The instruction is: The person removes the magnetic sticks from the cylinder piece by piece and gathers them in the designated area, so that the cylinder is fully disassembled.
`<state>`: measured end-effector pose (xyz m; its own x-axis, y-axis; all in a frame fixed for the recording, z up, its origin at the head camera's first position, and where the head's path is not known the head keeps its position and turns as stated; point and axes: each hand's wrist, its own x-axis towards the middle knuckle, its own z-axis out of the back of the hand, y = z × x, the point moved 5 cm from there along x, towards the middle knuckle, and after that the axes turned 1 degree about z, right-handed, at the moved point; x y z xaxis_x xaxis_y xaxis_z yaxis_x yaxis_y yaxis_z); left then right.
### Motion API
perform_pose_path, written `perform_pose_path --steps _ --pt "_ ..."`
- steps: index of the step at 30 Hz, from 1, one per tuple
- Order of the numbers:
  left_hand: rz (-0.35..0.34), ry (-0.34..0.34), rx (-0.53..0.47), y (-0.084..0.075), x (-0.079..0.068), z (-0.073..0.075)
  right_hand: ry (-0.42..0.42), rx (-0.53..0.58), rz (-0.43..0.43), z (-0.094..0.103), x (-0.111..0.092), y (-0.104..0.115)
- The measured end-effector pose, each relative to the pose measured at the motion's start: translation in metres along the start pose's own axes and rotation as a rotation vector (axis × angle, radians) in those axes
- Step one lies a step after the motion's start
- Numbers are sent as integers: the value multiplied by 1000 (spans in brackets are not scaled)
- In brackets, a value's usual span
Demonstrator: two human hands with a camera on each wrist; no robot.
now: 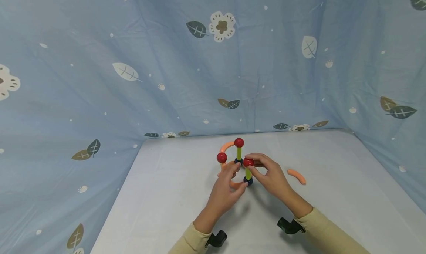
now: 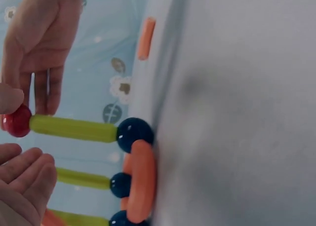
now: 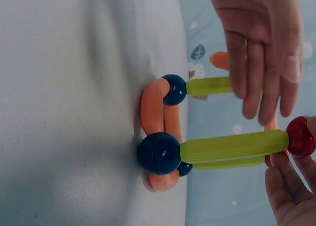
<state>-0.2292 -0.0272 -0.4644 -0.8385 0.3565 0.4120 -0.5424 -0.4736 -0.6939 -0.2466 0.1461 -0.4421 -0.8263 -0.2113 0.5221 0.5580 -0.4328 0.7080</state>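
Note:
A small frame of ball-and-stick building toy pieces stands on the table. Blue balls [image 3: 159, 153] joined by curved orange sticks [image 2: 142, 181] form its base. Green sticks [image 3: 232, 144] rise from them to red balls. My right hand [image 1: 273, 176] pinches the nearest red ball [image 1: 248, 162] between thumb and fingers, at the top of its upright green stick. My left hand [image 1: 221, 193] hovers at the frame's left side, fingers extended, and partly hides it in the head view. At the back, another curved orange stick [image 1: 227, 146] links the other two red balls [image 1: 239, 142].
A loose curved orange stick [image 1: 297, 176] lies on the white table [image 1: 159, 195], right of my right hand. Blue patterned cloth [image 1: 173, 61] hangs behind and along both sides.

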Motion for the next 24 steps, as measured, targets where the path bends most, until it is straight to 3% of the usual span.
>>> perform_pose_path --steps 12,24 --pt "105 37 -61 19 1 -25 7 20 9 0 0 0" --pt "150 -31 -142 32 10 -37 11 30 1 -1 0 0"
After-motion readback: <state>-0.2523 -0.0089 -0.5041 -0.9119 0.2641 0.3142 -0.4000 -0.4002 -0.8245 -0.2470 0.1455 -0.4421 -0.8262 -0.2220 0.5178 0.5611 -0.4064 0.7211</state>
